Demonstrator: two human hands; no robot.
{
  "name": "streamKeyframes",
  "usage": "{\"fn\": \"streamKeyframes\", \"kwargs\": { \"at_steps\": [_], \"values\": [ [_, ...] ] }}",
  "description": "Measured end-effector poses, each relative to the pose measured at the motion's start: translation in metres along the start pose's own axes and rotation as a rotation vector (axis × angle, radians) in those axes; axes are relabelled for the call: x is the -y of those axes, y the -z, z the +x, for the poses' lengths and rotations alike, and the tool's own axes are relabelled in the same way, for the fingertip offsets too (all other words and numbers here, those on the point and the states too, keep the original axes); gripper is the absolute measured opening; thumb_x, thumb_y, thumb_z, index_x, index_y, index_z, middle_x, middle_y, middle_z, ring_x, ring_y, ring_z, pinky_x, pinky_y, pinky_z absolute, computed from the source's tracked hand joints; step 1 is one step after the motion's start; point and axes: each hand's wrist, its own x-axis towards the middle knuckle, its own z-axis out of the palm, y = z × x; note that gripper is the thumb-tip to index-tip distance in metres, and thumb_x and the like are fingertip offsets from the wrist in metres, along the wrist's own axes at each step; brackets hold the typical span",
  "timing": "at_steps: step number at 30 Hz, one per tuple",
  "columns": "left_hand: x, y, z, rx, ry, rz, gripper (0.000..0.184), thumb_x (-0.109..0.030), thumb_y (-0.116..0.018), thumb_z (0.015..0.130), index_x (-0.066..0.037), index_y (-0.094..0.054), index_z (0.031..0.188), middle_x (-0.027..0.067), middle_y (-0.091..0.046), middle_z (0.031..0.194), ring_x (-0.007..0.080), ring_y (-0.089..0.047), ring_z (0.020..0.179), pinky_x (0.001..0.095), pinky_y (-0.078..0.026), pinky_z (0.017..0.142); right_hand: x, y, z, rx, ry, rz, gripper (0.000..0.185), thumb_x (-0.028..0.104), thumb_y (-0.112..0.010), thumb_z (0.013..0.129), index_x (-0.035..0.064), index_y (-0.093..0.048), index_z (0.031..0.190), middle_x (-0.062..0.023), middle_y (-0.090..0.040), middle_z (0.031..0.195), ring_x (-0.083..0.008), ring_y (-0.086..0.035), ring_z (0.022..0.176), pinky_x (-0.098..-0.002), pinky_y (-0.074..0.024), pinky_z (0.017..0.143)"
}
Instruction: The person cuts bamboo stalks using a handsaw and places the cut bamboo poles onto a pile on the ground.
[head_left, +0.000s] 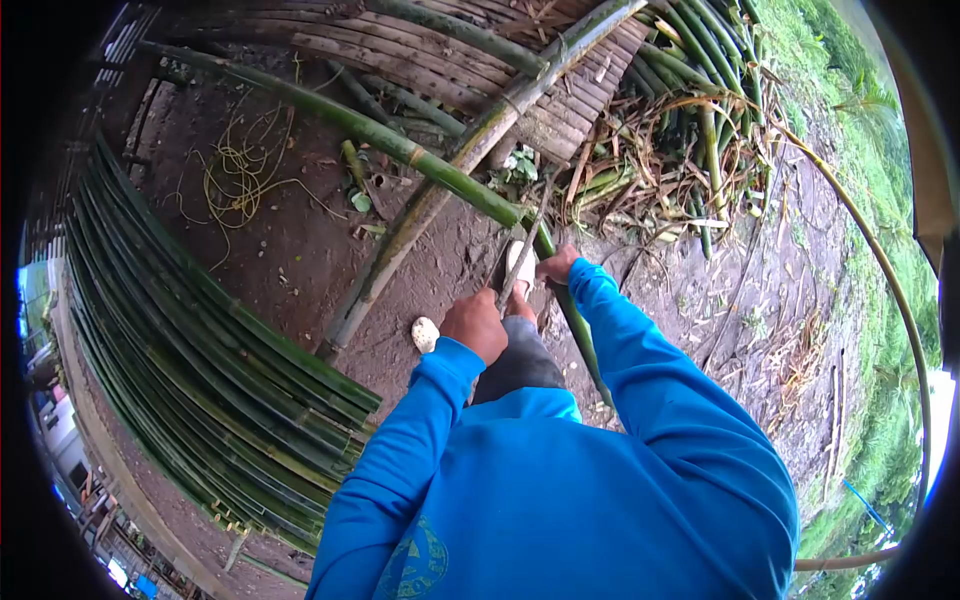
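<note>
My left hand is closed in a fist round the handle of a long, narrow blade that looks like a machete. Its blade points away from me and crosses a green bamboo pole. My right hand grips the near part of the pole, just on my side of the blade; its fingers wrap over the top. The pole appears to bend where the blade meets it, and I cannot tell whether it is cut there. Its near end runs down beside my right leg. A thicker bamboo pole slants under it.
Long green bamboo poles lie side by side on my left. A slatted bamboo platform stands ahead. Cut poles and dry shavings pile up ahead right. A tangled yellow rope lies on the muddy ground.
</note>
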Motion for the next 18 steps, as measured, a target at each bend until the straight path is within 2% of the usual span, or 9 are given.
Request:
{"fn": "streamKeyframes", "kwargs": {
  "at_steps": [4,7,9,10,12,13,15,17,18],
  "values": [
    [0.016,-0.026,0.033,0.077,0.030,0.047,0.017,-0.011,-0.057,0.075,0.002,-0.059,0.086,0.0265,-0.061,0.092,0.0418,-0.059,0.090,0.0460,-0.049,0.078,-0.028,-0.008,0.025,0.436,0.183,-0.022,0.021,0.018,-0.071,0.064,0.0038,-0.069,0.079,-0.0083,-0.067,0.070,-0.0189,-0.064,0.064,-0.0338,-0.0515,0.060],
    [0.030,-0.063,0.072,0.148,0.088,0.151,0.022,-0.014,-0.063,0.073,-0.001,-0.060,0.090,0.0234,-0.062,0.097,0.0391,-0.059,0.094,0.0443,-0.050,0.079,-0.015,-0.011,-0.053,0.582,0.105,-0.430,0.028,0.023,-0.073,0.064,0.0059,-0.069,0.085,-0.0087,-0.068,0.076,-0.0199,-0.065,0.069,-0.0358,-0.0509,0.064],
    [0.074,-0.089,0.073,0.168,0.033,0.169,0.029,-0.016,-0.066,0.071,-0.004,-0.061,0.097,0.0219,-0.061,0.102,0.0387,-0.058,0.097,0.0440,-0.048,0.083,-0.068,0.006,-0.064,0.277,0.008,-0.479,0.032,0.025,-0.073,0.065,0.0063,-0.068,0.090,-0.0107,-0.067,0.081,-0.0226,-0.065,0.074,-0.0369,-0.0509,0.068],
    [0.075,-0.074,0.057,0.270,0.148,0.183,0.036,-0.019,-0.067,0.071,-0.004,-0.059,0.103,0.0217,-0.060,0.105,0.0386,-0.057,0.100,0.0442,-0.047,0.086,-0.129,0.004,-0.047,0.139,0.033,-0.564,0.032,0.026,-0.074,0.064,0.0062,-0.068,0.088,-0.0135,-0.067,0.085,-0.0261,-0.065,0.080,-0.0386,-0.0508,0.072],
    [0.161,-0.101,0.030,0.179,-0.056,0.233,0.048,-0.023,-0.068,0.069,0.000,-0.055,0.110,0.0243,-0.059,0.106,0.0391,-0.057,0.099,0.0436,-0.047,0.085,-0.183,0.044,-0.077,0.014,-0.093,-0.465,0.041,0.029,-0.076,0.059,0.0075,-0.067,0.093,-0.0170,-0.065,0.088,-0.0317,-0.063,0.086,-0.0395,-0.0504,0.078],
    [0.175,-0.095,0.014,0.217,0.140,0.047,0.044,-0.020,-0.065,0.070,0.001,-0.057,0.107,0.0249,-0.060,0.103,0.0403,-0.057,0.098,0.0445,-0.047,0.084,-0.210,0.060,-0.089,-0.069,-0.173,-0.436,0.043,0.029,-0.075,0.059,0.0080,-0.066,0.095,-0.0172,-0.065,0.090,-0.0320,-0.063,0.087,-0.0394,-0.0501,0.080],
    [0.189,-0.074,-0.021,0.280,0.185,0.199,0.023,-0.016,-0.061,0.073,-0.002,-0.062,0.092,0.0243,-0.061,0.093,0.0410,-0.058,0.091,0.0477,-0.048,0.078,-0.226,0.108,-0.115,-0.208,-0.297,-0.425,0.044,0.029,-0.074,0.059,0.0089,-0.066,0.098,-0.0183,-0.064,0.098,-0.0332,-0.061,0.093,-0.0387,-0.0488,0.085],
    [0.207,-0.063,-0.049,0.356,0.285,0.292,0.031,-0.020,-0.064,0.067,0.000,-0.063,0.090,0.0249,-0.061,0.094,0.0418,-0.058,0.091,0.0478,-0.048,0.080,-0.218,0.183,-0.136,-0.366,-0.505,-0.364,0.044,0.035,-0.071,0.063,0.0125,-0.066,0.101,-0.0161,-0.063,0.103,-0.0314,-0.060,0.098,-0.0389,-0.0471,0.089],
    [0.207,-0.052,-0.062,0.404,0.217,0.369,0.033,-0.021,-0.064,0.066,0.000,-0.063,0.092,0.0252,-0.061,0.096,0.0407,-0.059,0.092,0.0476,-0.048,0.080,-0.231,0.220,-0.120,-0.502,-0.633,-0.484,0.040,0.035,-0.068,0.066,0.0132,-0.067,0.099,-0.0137,-0.064,0.103,-0.0302,-0.061,0.098,-0.0394,-0.0473,0.088]
  ]
}}
